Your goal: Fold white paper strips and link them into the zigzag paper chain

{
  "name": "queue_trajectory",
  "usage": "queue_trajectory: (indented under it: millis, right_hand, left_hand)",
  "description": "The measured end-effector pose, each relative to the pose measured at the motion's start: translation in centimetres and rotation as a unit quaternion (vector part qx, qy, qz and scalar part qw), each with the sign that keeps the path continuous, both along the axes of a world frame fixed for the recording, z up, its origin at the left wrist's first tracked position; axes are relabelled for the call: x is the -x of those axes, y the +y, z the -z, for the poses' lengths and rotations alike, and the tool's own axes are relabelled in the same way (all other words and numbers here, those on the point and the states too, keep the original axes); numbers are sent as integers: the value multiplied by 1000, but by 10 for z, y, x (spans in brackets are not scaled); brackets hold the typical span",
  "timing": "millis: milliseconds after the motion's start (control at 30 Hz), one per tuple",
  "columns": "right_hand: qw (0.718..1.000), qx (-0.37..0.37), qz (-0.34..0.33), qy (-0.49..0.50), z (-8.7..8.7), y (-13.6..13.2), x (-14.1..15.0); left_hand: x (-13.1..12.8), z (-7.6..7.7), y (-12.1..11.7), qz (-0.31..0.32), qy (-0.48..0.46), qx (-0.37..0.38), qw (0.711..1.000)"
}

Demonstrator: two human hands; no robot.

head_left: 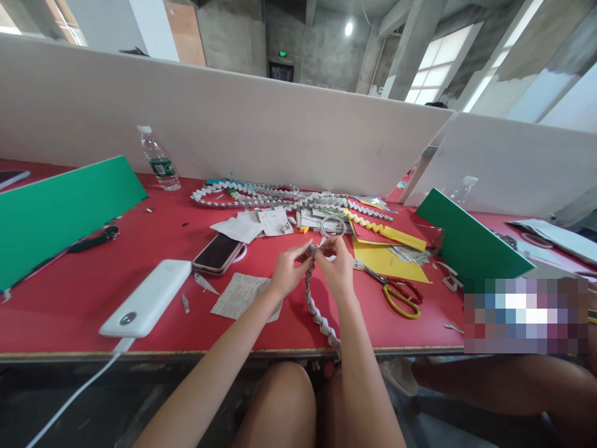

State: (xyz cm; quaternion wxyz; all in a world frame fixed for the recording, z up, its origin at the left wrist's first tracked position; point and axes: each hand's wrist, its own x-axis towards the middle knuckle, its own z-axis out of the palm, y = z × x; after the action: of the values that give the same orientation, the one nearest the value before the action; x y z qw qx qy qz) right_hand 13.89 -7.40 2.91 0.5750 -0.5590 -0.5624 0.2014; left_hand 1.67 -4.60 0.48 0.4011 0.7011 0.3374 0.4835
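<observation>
A braided chain of folded grey-white paper [318, 316] hangs from between my hands and runs down over the table's front edge. My left hand [290, 269] pinches its upper end between thumb and fingers. On the other side, my right hand [337, 266] closes on the same end, fingertips almost meeting the left ones. The exact fold at the fingertips is too small to make out. Just behind my hands lies a roll of clear tape or a ring [333, 226]. To the right rest scissors [396, 298] with red and yellow handles.
Long folded paper chains [242, 196] lie along the partition [261, 124]. A phone [218, 253], a white power bank [148, 300] with a cable, and printed paper [242, 295] are at left. Green boards [69, 211] flank the table; a bottle [161, 160] stands behind. Another person sits at right.
</observation>
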Motion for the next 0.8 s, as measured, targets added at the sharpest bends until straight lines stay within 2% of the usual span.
queue_trajectory:
  millis: [200,433,600,800]
  right_hand:
    - [1000,3,-11,-25,-1,0,0]
    - [999,45,-15,-20,-5,-3,-2]
    - [997,30,-47,-62,-6,-2,-3]
    - [991,15,-48,-126,-1,0,-6]
  left_hand:
    - [0,2,2,0,12,-2,1000]
    - [0,2,2,-50,83,-77,992]
    - [2,4,4,-41,107,-88,990]
    - [4,5,6,-22,171,-140,975]
